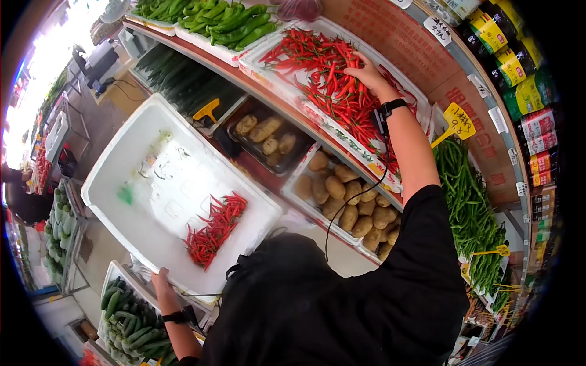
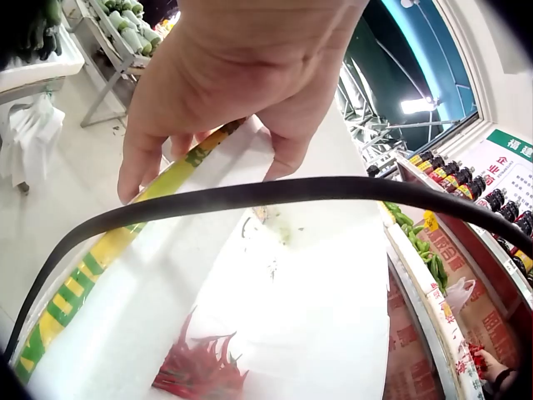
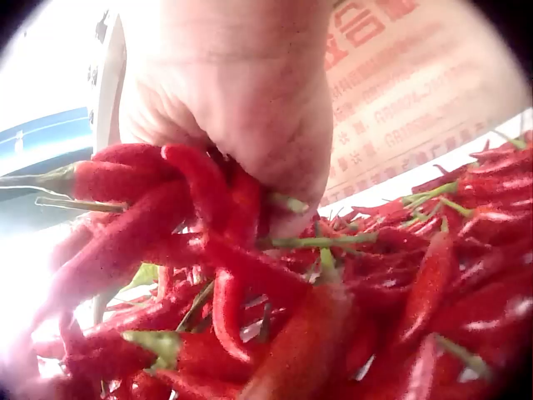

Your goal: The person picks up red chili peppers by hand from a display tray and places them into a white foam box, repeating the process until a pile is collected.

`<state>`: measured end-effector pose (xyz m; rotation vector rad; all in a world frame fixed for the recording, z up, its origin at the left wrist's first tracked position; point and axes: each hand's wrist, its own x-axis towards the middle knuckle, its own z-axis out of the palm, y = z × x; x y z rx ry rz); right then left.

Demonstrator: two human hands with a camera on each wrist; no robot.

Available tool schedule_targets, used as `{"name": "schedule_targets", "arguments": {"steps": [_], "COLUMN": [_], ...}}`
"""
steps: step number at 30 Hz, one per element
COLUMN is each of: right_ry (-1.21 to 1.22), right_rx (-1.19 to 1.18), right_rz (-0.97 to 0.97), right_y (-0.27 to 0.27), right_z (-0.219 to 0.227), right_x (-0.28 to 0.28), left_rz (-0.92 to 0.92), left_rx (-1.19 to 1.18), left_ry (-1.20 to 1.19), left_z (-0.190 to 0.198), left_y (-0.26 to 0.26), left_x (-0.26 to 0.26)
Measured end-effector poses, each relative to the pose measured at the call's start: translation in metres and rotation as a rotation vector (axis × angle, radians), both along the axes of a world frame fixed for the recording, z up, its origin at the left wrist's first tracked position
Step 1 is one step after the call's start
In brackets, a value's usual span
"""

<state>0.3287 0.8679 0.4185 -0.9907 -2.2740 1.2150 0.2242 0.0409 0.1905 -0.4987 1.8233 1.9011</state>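
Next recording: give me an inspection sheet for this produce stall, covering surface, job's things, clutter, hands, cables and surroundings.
Surface: tiered produce shelf.
Job's things: red chilies heaped in a white shelf tray; a smaller pile of chilies in a white foam box.
Clutter: yellow price tag by the green chilies.
Hands: right hand grips a bunch of red chilies; left hand holds the foam box's rim.
Cables: black cable running from the right wrist.
Surroundings: potatoes, cucumbers, bottles.
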Motion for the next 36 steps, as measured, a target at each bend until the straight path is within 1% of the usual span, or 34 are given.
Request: {"name": "schedule_targets", "arguments": {"steps": [1,2,4,5,7,9,10,13,14,17,18,21,22,23,25,26,29,30,32,36], "right_ry": [0.013,0.056,0.141,0.185,0.299,0.376,0.384,0.443,0.472,0.504,0.461,0.374,0.377,0.381,0.388,0.35,0.42,0.431,0.453,0.455], "right_rx": [0.04,0.075,0.037,0.017,-0.131,-0.143,-0.19,-0.228,-0.192,-0.252,-0.249,-0.348,-0.323,-0.353,-0.414,-0.463,-0.569,-0.556,-0.533,-0.46], "right_rz": [-0.019,-0.045,-0.018,0.003,-0.012,-0.019,-0.055,-0.118,-0.148,-0.143,-0.151,-0.179,-0.132,-0.127,-0.118,-0.113,-0.053,-0.066,-0.089,-0.025], "right_y": [0.001,0.017,0.038,0.04,0.034,0.038,0.031,0.037,0.036,0.05,0.047,0.033,0.036,0.039,0.025,0.023,0.022,0.022,0.002,0.0], "right_z": [0.001,-0.01,-0.018,-0.015,-0.002,0.005,0.014,0.026,0.031,0.031,0.033,0.031,0.022,0.017,0.012,0.012,0.006,0.006,0.022,0.036], "right_x": [0.002,0.004,0.011,0.008,0.013,0.015,0.019,0.027,0.03,0.041,0.043,0.052,0.054,0.058,0.062,0.065,0.068,0.07,0.066,0.061], "left_rz": [0.016,-0.003,-0.031,-0.025,-0.02,-0.016,0.001,0.023,0.025,-0.016,-0.019,-0.029,-0.029,-0.029,-0.022,-0.018,-0.009,-0.018,-0.033,-0.026], "left_rx": [-0.009,-0.004,0.012,0.004,-0.019,-0.011,-0.013,0.0,0.007,0.005,0.004,0.009,0.013,0.016,0.028,0.033,0.026,0.024,0.02,-0.001], "left_ry": [-0.01,-0.004,0.002,-0.003,-0.013,0.005,0.015,0.038,0.044,0.046,0.038,0.027,0.027,0.026,0.023,0.021,0.004,0.008,0.015,0.01], "left_z": [0.004,0.004,-0.001,-0.002,-0.003,-0.007,-0.007,-0.01,-0.012,-0.018,-0.018,-0.021,-0.025,-0.029,-0.016,-0.011,-0.012,-0.012,-0.009,-0.007], "left_y": [0.003,0.003,0.0,0.0,-0.002,-0.004,-0.003,-0.004,-0.005,-0.012,-0.014,-0.016,-0.019,-0.021,-0.012,-0.009,-0.01,-0.009,-0.007,-0.004], "left_x": [0.0,-0.001,-0.002,-0.001,-0.003,-0.003,-0.003,-0.002,-0.002,-0.002,-0.001,-0.003,-0.004,-0.005,-0.003,-0.002,-0.003,-0.004,-0.004,-0.005]}}
